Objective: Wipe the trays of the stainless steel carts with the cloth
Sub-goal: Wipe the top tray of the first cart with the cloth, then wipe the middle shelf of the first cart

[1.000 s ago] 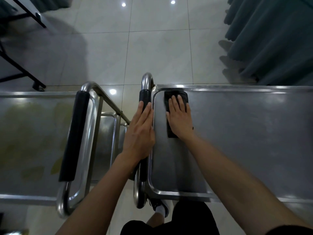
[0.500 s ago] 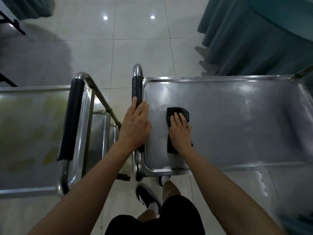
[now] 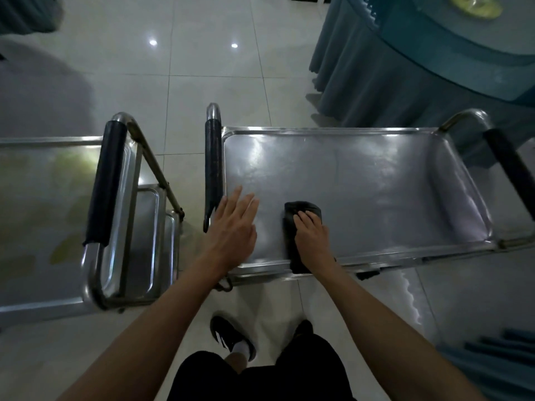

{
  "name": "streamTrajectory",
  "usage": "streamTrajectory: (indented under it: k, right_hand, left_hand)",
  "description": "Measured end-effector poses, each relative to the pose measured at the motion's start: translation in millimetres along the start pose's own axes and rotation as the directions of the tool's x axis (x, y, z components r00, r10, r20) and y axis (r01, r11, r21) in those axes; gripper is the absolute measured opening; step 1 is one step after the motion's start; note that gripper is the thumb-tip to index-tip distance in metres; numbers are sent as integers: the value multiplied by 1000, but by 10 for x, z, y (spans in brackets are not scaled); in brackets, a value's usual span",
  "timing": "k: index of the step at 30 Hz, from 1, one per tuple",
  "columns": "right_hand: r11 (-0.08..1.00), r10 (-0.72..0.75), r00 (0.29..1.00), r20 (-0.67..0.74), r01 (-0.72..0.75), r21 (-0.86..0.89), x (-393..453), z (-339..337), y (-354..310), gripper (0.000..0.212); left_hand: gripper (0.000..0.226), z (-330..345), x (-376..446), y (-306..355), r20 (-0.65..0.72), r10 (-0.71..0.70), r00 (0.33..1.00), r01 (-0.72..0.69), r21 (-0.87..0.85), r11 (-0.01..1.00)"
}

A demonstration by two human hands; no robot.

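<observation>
A dark folded cloth (image 3: 292,241) lies on the top tray (image 3: 376,183) of the right stainless steel cart, near its front edge. My right hand (image 3: 311,233) lies on the cloth with its fingers bent down over it, pressing it to the tray. My left hand (image 3: 233,224) hovers with straight fingers over the tray's front left corner, just right of the black-padded handle (image 3: 212,169), holding nothing. A second cart's top tray (image 3: 43,198) with its own padded handle (image 3: 105,183) stands to the left.
A round table with a blue-grey skirted cloth (image 3: 405,68) stands behind the right cart. The right cart's far handle (image 3: 509,169) is at the right edge. Pale floor tiles (image 3: 202,68) lie beyond. My feet and dark shorts show below, between the carts.
My right hand has slid the cloth toward me and rightward along the tray. My left hand has come off the padded handle and now hovers over the tray's corner. The view has pulled back.
</observation>
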State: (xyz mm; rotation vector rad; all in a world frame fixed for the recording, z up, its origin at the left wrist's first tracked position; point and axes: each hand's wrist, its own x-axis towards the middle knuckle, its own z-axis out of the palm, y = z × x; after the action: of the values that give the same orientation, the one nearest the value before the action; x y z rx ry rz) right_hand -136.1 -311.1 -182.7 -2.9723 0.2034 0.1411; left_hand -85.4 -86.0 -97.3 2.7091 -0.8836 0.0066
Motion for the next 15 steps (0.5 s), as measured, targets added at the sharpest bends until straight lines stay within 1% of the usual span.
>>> streamTrajectory:
  k: [4,7,10,12,15]
  right_hand:
    - [999,-39,998,-45,39,-11,-261,-116,201,60]
    - [996,-92,993,-68,92,0,-487,-217,358,62]
    - [987,-159,980,-120,162,14,-757,-244,551,62]
    - [978,-202,970,-138,207,20,-971,-235,668,61]
    - [971,-228,960,-162,235,29,-1363,-179,840,58]
  left_hand:
    - [61,139,-200,329,19,-12,1000,13,-37,999]
    - [61,287,-346,601,51,-63,997,66,-57,996]
    - [59,451,-510,915,85,-101,991,107,-61,992]
    - [56,574,-666,1164,108,-133,985,144,-101,985]
    - [56,786,-955,1551,157,-181,971,203,-145,968]
